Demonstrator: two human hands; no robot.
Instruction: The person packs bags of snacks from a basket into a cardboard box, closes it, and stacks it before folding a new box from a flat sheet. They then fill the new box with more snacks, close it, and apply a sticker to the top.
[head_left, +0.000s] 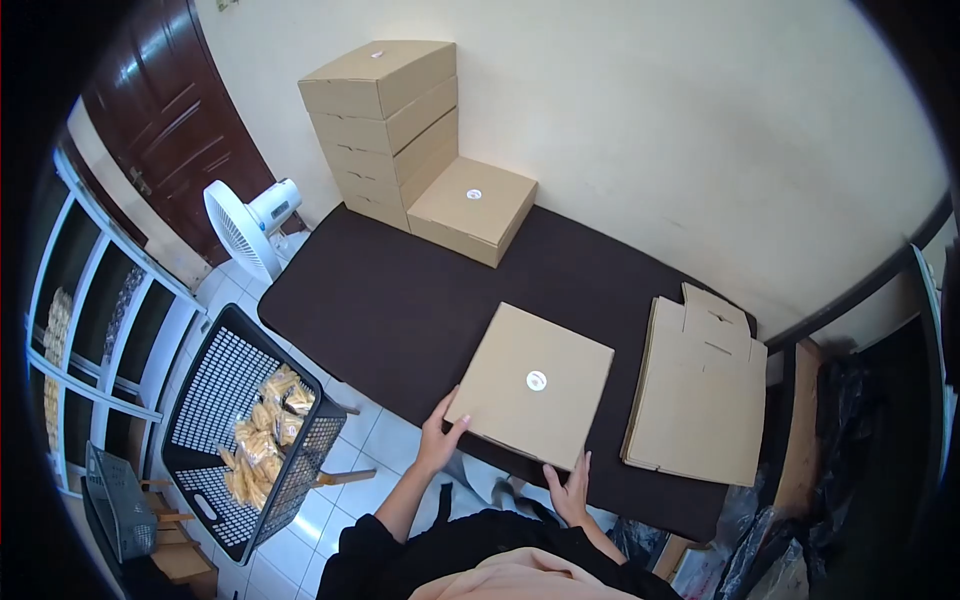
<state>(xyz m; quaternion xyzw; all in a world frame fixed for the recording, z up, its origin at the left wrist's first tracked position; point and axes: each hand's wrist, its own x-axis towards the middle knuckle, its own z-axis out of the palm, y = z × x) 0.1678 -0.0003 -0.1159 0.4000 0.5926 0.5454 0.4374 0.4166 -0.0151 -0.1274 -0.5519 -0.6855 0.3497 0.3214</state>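
A closed cardboard box (530, 350) with a round white sticker (537, 381) on its lid lies at the front edge of the dark-covered table (380, 300). My left hand (439, 437) grips its left front corner, thumb on top and fingers down the side. Against the front right corner rests my right hand (570, 487), its thumb and fingers on either side of that corner. Both hands hold the box; the fingertips under it are hidden. To the right lies a stack of flat, unfolded cardboard boxes (695, 400).
Several closed boxes (385, 130) are piled at the back left, with a single closed box (475, 210) beside them. A black plastic basket (215, 350) holding bagged snacks (265, 440) stands left of the table. Behind it are a white fan (245, 230) and a brown door (170, 110).
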